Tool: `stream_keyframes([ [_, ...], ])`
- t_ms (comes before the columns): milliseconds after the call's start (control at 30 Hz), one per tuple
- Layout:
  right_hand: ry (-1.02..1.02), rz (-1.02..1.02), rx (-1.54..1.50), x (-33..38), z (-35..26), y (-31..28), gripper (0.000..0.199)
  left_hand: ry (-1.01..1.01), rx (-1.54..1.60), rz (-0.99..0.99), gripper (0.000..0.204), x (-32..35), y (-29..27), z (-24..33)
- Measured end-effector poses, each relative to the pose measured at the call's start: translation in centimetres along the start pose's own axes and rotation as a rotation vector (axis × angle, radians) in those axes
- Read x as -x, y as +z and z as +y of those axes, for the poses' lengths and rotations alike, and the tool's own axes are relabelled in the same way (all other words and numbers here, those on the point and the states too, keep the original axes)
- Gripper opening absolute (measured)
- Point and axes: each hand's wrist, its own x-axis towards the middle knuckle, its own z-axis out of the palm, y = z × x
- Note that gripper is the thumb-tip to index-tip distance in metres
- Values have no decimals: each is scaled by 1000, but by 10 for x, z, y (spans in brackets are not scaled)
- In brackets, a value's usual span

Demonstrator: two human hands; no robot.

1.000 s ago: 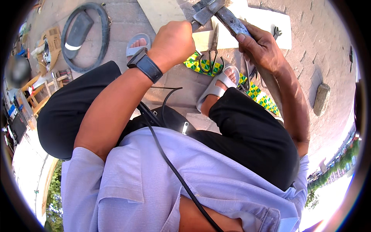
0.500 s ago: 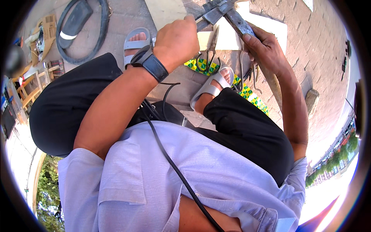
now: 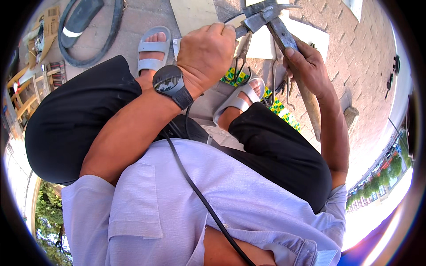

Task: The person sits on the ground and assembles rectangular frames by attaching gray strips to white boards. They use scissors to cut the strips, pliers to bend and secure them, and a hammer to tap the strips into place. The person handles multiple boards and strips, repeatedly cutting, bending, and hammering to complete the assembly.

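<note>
My right hand (image 3: pixel 310 66) is wrapped round the upper handle of a claw hammer (image 3: pixel 280 35). Dark metal strips line the handle below the head, and its wooden end slants down beside my forearm. The hammer's claw points right; the other end of its head reaches toward my left hand (image 3: pixel 206 55). That hand, with a black watch (image 3: pixel 168 80) on the wrist, is closed in a fist. A short dark metal piece (image 3: pixel 241 31) shows between the fist and the hammer head; whether it is separate, I cannot tell. What lies inside the fist is hidden.
Pale boards (image 3: pixel 306 33) lie beneath the hammer. Several metal hand tools, including looped-handled shears (image 3: pixel 242 55), rest by a green-and-yellow patterned strip (image 3: pixel 284 115) near my sandalled feet. A short log (image 3: pixel 350 116) stands right; a black rubber ring (image 3: pixel 120 26) and wooden frames (image 3: pixel 31 97) are left.
The hammer has turned and moved slightly right, bringing its claw into sight. My left wrist has rolled so the watch face shows, and the fist has shifted a little right and down.
</note>
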Motion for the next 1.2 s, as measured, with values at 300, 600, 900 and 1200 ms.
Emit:
stream_keyframes([
  [300, 44, -2, -15, 12, -23, -8, 48, -21, 42, -110, 13, -1, 1, 3],
  [600, -90, 12, 223, -6, -58, -45, 52, -9, 75, -45, 12, -5, 4, -6],
  [900, -170, -88, 540, -37, -85, -67, 54, 15, 87, -43, 10, 0, 6, -1],
  [1200, -200, -281, 727, -47, -121, -56, 54, 46, 77, -91, 12, 4, 6, 7],
])
